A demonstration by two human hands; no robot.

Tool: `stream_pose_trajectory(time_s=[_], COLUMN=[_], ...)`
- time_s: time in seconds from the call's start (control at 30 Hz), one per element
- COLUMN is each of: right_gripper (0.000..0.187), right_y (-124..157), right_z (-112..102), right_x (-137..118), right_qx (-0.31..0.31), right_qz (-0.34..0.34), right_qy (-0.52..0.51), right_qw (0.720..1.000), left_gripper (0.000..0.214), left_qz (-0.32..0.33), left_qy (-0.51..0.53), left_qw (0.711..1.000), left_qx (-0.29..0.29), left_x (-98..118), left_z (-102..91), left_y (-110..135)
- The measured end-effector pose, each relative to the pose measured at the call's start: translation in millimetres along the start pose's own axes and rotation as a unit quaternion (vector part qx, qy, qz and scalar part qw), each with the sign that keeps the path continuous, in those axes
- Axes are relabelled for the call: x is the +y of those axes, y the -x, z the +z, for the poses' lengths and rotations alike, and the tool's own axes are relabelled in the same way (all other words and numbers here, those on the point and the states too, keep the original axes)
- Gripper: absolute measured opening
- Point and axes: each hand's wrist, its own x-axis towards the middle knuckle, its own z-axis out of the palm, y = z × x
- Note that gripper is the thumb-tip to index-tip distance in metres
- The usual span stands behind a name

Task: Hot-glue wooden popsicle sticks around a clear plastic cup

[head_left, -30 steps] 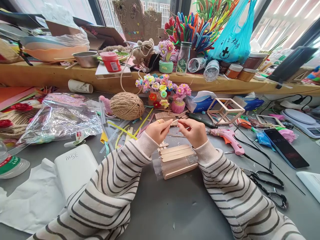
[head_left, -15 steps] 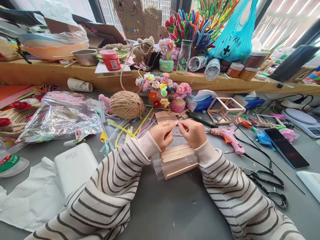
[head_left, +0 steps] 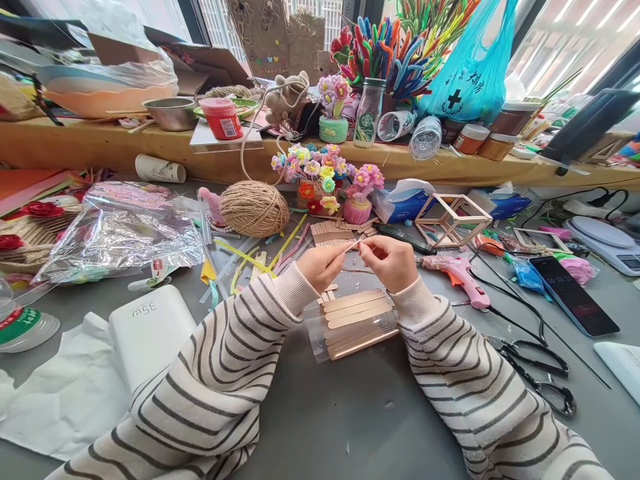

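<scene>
A big gray table (head_left: 345, 413) has lots of craft things on it, and two arms in stripy sleeves (head_left: 200, 373) reach over it. Some flat wooden sticks (head_left: 357, 310) lie with clear plastic in the middle, between the arms. A dark phone (head_left: 573, 293) lies far to the right. A fat ball of brown string (head_left: 255, 208) sits behind the arms, a bit to the left. A pink glue gun (head_left: 465, 280) rests just to the right of the right hand (head_left: 393, 263). That hand's thumb and finger pinch together. The left hand (head_left: 327, 267) has its fingers closed too. Both grip a thin pale thing (head_left: 353, 245), held up between the fingertips past the flat sticks. It is too small to tell what it is.
</scene>
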Motion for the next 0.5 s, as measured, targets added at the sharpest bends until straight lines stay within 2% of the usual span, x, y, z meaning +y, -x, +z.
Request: stream_pose_trajectory(time_s=[0.1,0.2,0.33,0.5], right_gripper=[0.020,0.020,0.020,0.022], right_y=[-1.1,-1.7,-2.1,-2.5], right_z=[-2.9,-4.6,-5.9,-7.6], right_x=[-1.0,-1.3,-1.0,-0.4], right_qx=[-0.005,-0.008,-0.017,-0.037], right_qz=[0.006,0.007,0.016,0.036], right_qy=[-0.020,-0.034,-0.058,-0.112], right_qw=[1.000,0.999,0.998,0.992], left_gripper=[0.044,0.048,0.055,0.054], left_qz=[-0.071,-0.136,-0.167,-0.186], left_qy=[0.122,0.231,0.309,0.346], left_qw=[0.990,0.963,0.936,0.920], left_qx=[0.004,-0.009,-0.016,-0.001], left_x=[7.0,11.1,13.1,15.2], left_z=[-2.1,-3.9,-6.0,-6.7], left_y=[-0.5,0.1,0.1,-0.7])
